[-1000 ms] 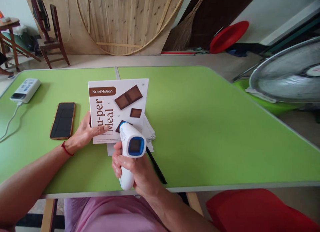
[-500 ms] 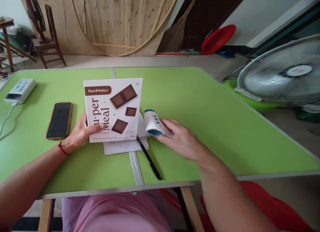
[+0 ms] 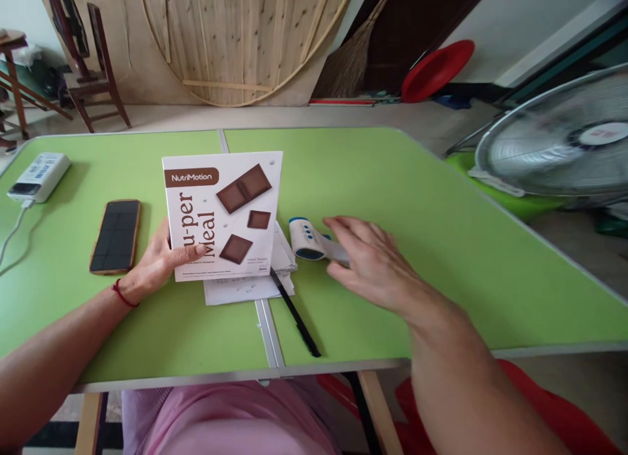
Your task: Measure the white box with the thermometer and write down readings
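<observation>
My left hand [image 3: 159, 255] grips the lower left edge of a white box [image 3: 245, 245] printed "NutriMotion" with chocolate pieces, thumb across its front. The box is held upright above some written-on papers [image 3: 245, 289]. On the table to the right lies a white and blue infrared thermometer [image 3: 307, 239]. Over its handle is my right hand [image 3: 370, 262], fingers stretched and apart; the hand partly hides the handle. A black pen [image 3: 297, 317] rests at a slant, its upper end by the papers and the box's lower corner.
A phone in a brown case [image 3: 116, 237] lies on the green folding table [image 3: 441, 245], left of the box. Farther left stands a white power bank [image 3: 42, 177] with a cable. Beyond the table's right edge is a large fan [image 3: 554, 134].
My right hand has let go of the infrared thermometer, its fingers opening and the hand shifting slightly right. The thermometer now lies on the table. My left hand still holds the box.
</observation>
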Motion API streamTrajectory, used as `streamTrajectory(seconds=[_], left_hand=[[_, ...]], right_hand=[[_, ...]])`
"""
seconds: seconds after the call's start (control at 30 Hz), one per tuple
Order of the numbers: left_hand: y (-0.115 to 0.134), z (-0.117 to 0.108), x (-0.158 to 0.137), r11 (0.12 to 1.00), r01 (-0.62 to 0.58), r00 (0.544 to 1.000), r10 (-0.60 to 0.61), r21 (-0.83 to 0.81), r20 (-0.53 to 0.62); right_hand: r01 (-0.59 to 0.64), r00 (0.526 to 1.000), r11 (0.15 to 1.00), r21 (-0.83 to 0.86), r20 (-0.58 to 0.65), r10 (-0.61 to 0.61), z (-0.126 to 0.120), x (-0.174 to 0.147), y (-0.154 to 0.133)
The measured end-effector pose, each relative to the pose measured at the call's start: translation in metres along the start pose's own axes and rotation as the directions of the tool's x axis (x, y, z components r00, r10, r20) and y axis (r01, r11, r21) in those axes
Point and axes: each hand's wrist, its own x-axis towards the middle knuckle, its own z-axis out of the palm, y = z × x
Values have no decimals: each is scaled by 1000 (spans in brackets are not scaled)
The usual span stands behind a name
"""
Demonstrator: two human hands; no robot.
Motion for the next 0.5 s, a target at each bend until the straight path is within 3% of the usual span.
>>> streamTrajectory(seconds=[0.07, 0.13, 0.23, 0.37, 0.5], left_hand=[[0, 0, 0, 1000, -13, 1000, 13, 5, 0], [-1, -1, 0, 1000, -10, 1000, 10, 9, 1], [-2, -2, 0, 1000, 1, 1000, -1, 9, -4], [-1, -1, 0, 1000, -1, 1000, 1, 24, -21], [0, 0, 1, 1000, -19, 1000, 20, 19, -13]], right_hand=[[6, 1000, 986, 166, -3, -5, -6, -6, -23], [-19, 989, 950, 311, 144, -28, -6, -11, -47], [-43, 975, 958, 284, 220, -22, 3, -14, -69], [-32, 988, 926, 375, 152, -27, -2, -13, -65], [14, 999, 837, 547, -38, 9, -22, -8, -42]])
